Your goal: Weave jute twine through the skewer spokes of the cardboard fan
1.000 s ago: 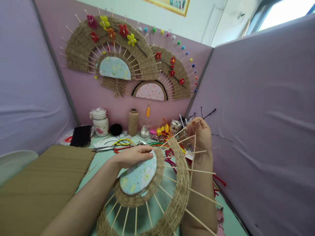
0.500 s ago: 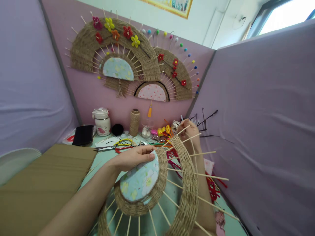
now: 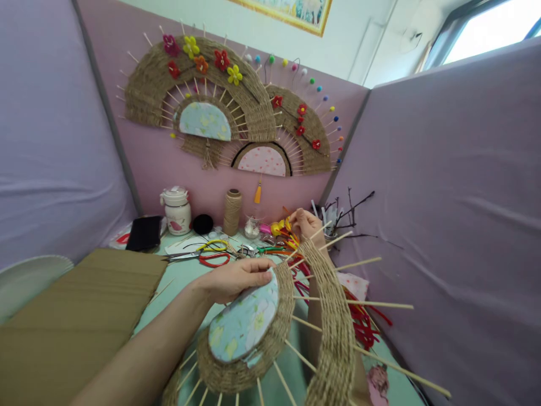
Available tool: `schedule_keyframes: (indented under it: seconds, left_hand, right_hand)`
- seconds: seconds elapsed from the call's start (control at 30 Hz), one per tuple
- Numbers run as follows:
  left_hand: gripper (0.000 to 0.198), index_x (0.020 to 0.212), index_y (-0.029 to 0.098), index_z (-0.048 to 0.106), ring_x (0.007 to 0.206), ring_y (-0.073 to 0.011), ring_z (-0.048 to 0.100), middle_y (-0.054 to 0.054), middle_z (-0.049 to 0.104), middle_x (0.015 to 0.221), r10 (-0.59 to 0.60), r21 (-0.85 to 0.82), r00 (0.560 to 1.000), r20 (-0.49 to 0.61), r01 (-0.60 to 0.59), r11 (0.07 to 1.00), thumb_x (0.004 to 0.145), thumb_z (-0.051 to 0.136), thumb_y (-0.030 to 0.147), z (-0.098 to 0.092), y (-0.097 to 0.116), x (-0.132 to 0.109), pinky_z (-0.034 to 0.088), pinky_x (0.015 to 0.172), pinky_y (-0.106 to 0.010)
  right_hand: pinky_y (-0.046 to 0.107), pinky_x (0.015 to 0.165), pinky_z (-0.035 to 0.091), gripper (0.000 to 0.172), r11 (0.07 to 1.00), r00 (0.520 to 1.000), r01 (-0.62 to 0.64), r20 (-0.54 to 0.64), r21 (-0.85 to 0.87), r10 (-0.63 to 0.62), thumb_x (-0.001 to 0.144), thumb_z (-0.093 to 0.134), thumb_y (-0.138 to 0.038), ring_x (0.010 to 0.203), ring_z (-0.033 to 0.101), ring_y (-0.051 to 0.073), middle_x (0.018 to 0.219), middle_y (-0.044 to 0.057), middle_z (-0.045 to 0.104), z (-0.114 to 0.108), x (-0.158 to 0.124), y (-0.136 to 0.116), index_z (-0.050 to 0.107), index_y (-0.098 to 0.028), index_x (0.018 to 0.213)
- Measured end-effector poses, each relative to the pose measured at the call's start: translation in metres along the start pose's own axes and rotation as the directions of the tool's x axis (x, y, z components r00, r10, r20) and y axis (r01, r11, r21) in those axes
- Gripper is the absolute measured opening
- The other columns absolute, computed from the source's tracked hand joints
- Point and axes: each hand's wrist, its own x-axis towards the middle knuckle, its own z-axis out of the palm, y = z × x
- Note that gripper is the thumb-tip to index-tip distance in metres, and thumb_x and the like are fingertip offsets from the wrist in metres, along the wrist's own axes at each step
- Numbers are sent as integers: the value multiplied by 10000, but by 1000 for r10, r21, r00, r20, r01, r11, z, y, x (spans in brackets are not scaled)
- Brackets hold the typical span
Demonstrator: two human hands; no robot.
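Note:
A half-made jute fan (image 3: 329,332) with wooden skewer ribs and a floral fabric half-disc (image 3: 245,324) at its hub tilts up over the table. My left hand (image 3: 232,279) grips the top edge of the fabric half-disc, fingers curled over it. My right hand (image 3: 305,223) reaches behind the fan's far end, fingers closed among the skewer tips next to the coloured pipe cleaners (image 3: 282,228); what it pinches is hidden.
Two finished fans (image 3: 253,113) hang on the pink back wall. Below stand a jute spool (image 3: 232,211), a white jar (image 3: 176,210), a black pouch (image 3: 143,232) and scissors (image 3: 203,256). Cardboard (image 3: 71,316) lies at left, red pipe cleaners (image 3: 363,327) at right. Purple partitions close both sides.
The fan has swung rightward and tilted up. My right hand has moved left and farther back, toward the coloured pipe cleaners. My left hand keeps its hold on the half-disc.

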Motion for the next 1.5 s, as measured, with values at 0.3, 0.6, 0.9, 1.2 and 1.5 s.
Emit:
schedule_keyframes:
  seconds: [0.3, 0.6, 0.9, 1.2, 1.5]
  left_hand:
    - [398, 909, 197, 677, 667, -135, 539, -2, 606, 769, -135, 91, 986, 103, 126, 988, 709, 779, 526, 14, -32, 16, 406, 584, -243]
    - [395, 914, 213, 662, 714, -159, 519, 4, 578, 769, -130, 292, 988, 89, 99, 951, 741, 713, 565, 4, -36, 16, 383, 593, -254]
    - [344, 1033, 208, 627, 896, -189, 542, -24, 620, 962, 28, 393, 995, -93, 11, 919, 831, 622, 486, -5, -1, 3, 415, 758, -276]
    - [219, 908, 215, 634, 823, -161, 546, -7, 615, 882, 105, 259, 985, -140, -66, 964, 805, 686, 401, 7, 13, -8, 422, 744, -262]
    - [442, 858, 193, 569, 732, -123, 574, 19, 595, 802, 127, -144, 944, -305, -177, 974, 656, 842, 475, 17, 2, 5, 466, 687, -236]
  right_hand:
    - [233, 400, 191, 502, 996, 995, 74, 57, 40, -76, 789, 616, -702, 369, 219, 77, 385, -93, 306, -44, -15, -7, 646, -202, 748]
    - [223, 411, 216, 454, 963, 994, -52, 75, -265, 74, 792, 659, -631, 398, 308, 82, 433, -70, 410, -73, -34, -30, 687, -179, 831]
    - [214, 450, 297, 413, 977, 991, 78, -92, -200, -98, 793, 670, -607, 473, 408, 78, 614, -15, 573, -60, -30, -41, 659, -194, 802]
    - [236, 465, 338, 466, 995, 992, 59, -119, 79, -50, 732, 699, -665, 470, 387, 88, 582, -34, 472, -47, -18, -29, 593, -213, 687]
    - [275, 591, 501, 277, 971, 979, -196, 79, 136, 187, 692, 834, -395, 611, 619, 144, 725, -2, 687, -11, -20, -21, 660, -204, 792]
